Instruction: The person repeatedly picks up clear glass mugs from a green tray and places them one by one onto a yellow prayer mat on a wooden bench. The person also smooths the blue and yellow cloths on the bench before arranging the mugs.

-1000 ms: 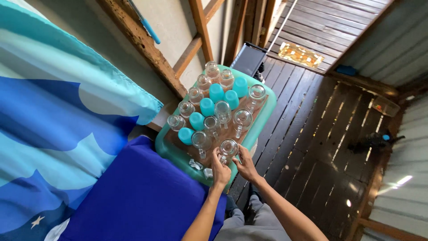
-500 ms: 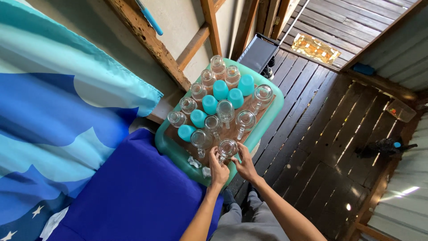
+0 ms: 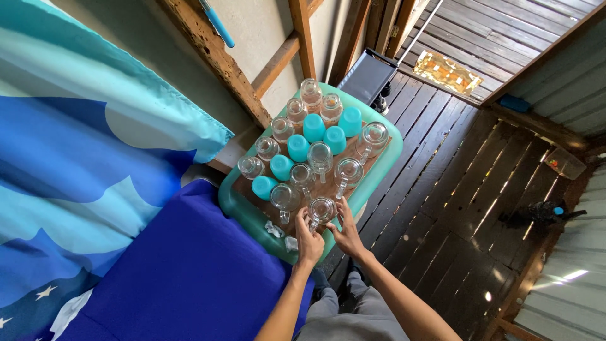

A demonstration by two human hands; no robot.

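Both hands on a clear glass mug at the near edge of a green tray.

The left hand (image 3: pixel 308 242) and right hand (image 3: pixel 346 232) each wrap fingers about the upturned glass mug (image 3: pixel 322 209), grip clamped on it from either side. Beyond the grip stand more glass mugs (image 3: pixel 346 171) and teal cups (image 3: pixel 297 147) in rows on the green tray (image 3: pixel 247 215). Left of the grip lies a blue cloth (image 3: pixel 189 278); right of it, a dark wooden floor (image 3: pixel 442 189).
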